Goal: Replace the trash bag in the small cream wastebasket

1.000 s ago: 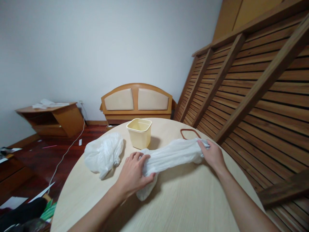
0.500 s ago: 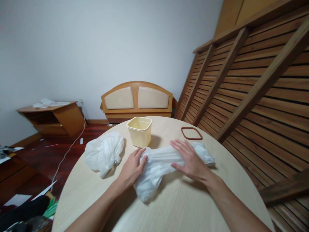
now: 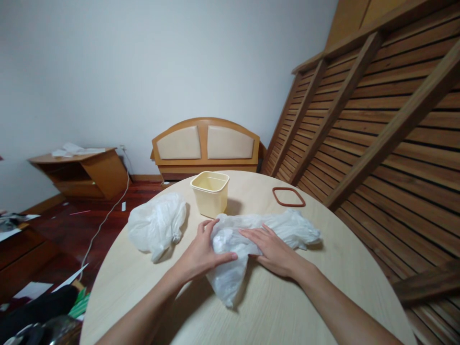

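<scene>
We see the crumpled white bag (image 3: 230, 282) on the counter (image 3: 309, 306); over it our left hand (image 3: 201, 254) spreads thumb and fingers, our right hand (image 3: 275, 254) lies fingers extended, both seemingly gripping nothing. Beyond stands the yellow container (image 3: 212, 202).

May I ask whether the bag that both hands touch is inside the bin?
No, that white bag lies on the table, outside the yellow bin.

One head-worn camera looks forward and down, close over a round table (image 3: 273, 306). It faces a pale wall (image 3: 215, 57).
</scene>
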The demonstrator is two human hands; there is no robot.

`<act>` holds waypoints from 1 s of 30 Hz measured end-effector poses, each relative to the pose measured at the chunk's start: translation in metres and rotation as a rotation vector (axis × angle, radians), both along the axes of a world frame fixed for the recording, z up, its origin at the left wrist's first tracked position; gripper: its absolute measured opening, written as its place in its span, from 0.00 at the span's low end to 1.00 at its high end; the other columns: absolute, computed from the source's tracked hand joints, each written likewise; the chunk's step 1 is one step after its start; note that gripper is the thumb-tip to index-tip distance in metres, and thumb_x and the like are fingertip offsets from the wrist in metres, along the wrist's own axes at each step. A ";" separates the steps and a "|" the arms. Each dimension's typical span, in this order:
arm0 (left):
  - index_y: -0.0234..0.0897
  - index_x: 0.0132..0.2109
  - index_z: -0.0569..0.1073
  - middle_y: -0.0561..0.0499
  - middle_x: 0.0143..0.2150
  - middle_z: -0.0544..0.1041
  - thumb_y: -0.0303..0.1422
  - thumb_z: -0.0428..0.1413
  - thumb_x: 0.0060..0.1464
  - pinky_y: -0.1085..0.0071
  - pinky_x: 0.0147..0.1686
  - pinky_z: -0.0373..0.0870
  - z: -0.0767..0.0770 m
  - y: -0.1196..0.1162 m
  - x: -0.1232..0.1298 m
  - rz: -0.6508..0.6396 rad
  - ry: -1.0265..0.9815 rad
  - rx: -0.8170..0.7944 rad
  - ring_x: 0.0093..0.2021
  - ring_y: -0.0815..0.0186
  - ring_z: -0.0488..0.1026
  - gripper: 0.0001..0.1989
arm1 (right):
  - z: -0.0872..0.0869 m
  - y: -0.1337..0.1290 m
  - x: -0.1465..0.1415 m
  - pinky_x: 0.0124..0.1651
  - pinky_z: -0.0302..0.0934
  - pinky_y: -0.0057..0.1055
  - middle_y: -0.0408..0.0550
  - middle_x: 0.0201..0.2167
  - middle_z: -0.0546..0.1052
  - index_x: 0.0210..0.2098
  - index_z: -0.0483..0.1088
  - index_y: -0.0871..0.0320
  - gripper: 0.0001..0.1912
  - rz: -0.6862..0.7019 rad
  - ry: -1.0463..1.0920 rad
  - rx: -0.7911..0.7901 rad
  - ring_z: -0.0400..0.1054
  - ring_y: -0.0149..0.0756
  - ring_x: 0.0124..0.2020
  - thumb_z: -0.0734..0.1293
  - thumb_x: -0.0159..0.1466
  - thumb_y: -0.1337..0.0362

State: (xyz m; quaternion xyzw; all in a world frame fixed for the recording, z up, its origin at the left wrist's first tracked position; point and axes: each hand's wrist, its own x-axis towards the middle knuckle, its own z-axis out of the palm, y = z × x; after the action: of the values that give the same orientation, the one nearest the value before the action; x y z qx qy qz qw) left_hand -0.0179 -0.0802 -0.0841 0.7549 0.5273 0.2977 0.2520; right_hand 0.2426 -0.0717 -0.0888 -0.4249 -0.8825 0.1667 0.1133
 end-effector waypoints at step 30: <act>0.45 0.67 0.64 0.42 0.71 0.62 0.44 0.67 0.47 0.43 0.69 0.51 0.026 -0.016 -0.006 -0.183 0.503 0.207 0.72 0.42 0.54 0.41 | 0.014 0.008 0.069 0.67 0.51 0.54 0.57 0.59 0.70 0.53 0.70 0.55 0.28 -0.220 -0.037 0.268 0.59 0.57 0.64 0.73 0.52 0.60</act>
State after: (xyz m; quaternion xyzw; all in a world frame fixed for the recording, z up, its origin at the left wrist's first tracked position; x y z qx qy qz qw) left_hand -0.0242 -0.0959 -0.0586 0.8712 0.4697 0.1292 0.0608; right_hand 0.3117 -0.0641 -0.0751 -0.5031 -0.8469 0.0263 0.1701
